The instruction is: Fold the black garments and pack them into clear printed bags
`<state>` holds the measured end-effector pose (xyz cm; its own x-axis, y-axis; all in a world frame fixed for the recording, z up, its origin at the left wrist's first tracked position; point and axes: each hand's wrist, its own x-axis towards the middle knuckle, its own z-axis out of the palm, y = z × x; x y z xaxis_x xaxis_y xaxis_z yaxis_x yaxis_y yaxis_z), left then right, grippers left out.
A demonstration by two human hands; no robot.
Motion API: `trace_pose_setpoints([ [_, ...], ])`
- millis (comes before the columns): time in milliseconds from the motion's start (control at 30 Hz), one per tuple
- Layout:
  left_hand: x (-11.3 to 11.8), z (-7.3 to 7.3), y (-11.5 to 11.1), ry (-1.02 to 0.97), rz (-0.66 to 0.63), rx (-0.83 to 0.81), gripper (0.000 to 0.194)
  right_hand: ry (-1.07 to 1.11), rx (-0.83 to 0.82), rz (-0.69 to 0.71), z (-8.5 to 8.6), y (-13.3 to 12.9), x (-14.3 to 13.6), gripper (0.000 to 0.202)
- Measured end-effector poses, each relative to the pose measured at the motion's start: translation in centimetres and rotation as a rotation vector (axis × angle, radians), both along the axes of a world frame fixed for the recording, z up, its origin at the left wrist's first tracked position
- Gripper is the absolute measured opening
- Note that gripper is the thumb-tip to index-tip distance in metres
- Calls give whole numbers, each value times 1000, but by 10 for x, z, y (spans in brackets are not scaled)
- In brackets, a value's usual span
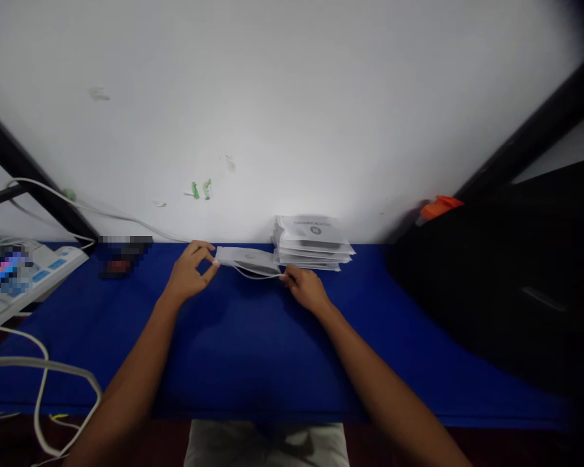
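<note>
A flat white packet (253, 259) with a grey print is held between my hands, just above the blue tabletop, its near edge gaping a little. My left hand (191, 271) pinches its left end between thumb and fingers. At the near right corner, my right hand (305, 285) grips the packet with closed fingers. Right behind that hand, a stack of similar white packets (314, 240) leans near the wall, the top one showing dark lettering and a round logo. The stack's left edge meets the held packet's right end; whether they touch I cannot tell.
The blue tabletop (263, 363) runs along a white wall (292, 117). To the left lie a white power strip (53, 269), a blurred dark object (124, 256) and looping white cables (41, 370). A large black bag-like shape (491, 285) with an orange item (442, 207) fills the right.
</note>
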<state>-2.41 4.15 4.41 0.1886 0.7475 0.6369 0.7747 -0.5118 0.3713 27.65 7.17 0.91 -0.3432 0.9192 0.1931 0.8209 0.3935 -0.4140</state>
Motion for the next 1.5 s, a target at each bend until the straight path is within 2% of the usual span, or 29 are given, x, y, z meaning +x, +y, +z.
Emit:
trace_pose_setpoints([
  [133,18,-9,0,139,-128,-216,23,-30,-10,89,-2,-4,-4,14],
  [233,26,-14,1,201,-191,-266,30,-58,12,125,-3,-6,-7,13],
  [333,28,-17,3,216,-234,-244,16,-83,44,136,-3,-7,-8,12],
  [400,30,-19,4,197,-181,-197,3,-93,80,125,-3,-9,-10,13],
  [533,38,-22,1,112,13,-121,12,-91,204,67,-1,-24,-25,30],
  [567,41,-23,0,96,48,-110,14,-89,235,89,-1,-29,-32,30],
  [600,44,-24,-1,83,75,-101,15,-85,271,156,-1,-34,-39,30],
  [700,51,-24,-3,65,99,-92,15,-84,378,478,-1,-42,-64,30],
  [767,53,-23,-4,61,98,-92,14,-128,358,552,-2,-39,-78,37],
  [900,53,-19,-5,64,90,-104,15,-243,188,376,-2,-22,-95,55],
  [967,52,-18,-4,78,75,-130,14,-269,152,341,-2,-14,-98,53],
  [1100,50,-18,-2,125,27,-224,17,-312,118,346,-2,-6,-100,36],
  [1233,47,-20,0,182,40,-320,29,-326,145,429,1,-6,-96,41],
  [1367,42,-28,3,262,61,-394,36,-338,172,603,9,-20,-81,35],
  [1500,36,-37,7,331,93,-454,39,-286,211,858,14,-45,-50,33],
])
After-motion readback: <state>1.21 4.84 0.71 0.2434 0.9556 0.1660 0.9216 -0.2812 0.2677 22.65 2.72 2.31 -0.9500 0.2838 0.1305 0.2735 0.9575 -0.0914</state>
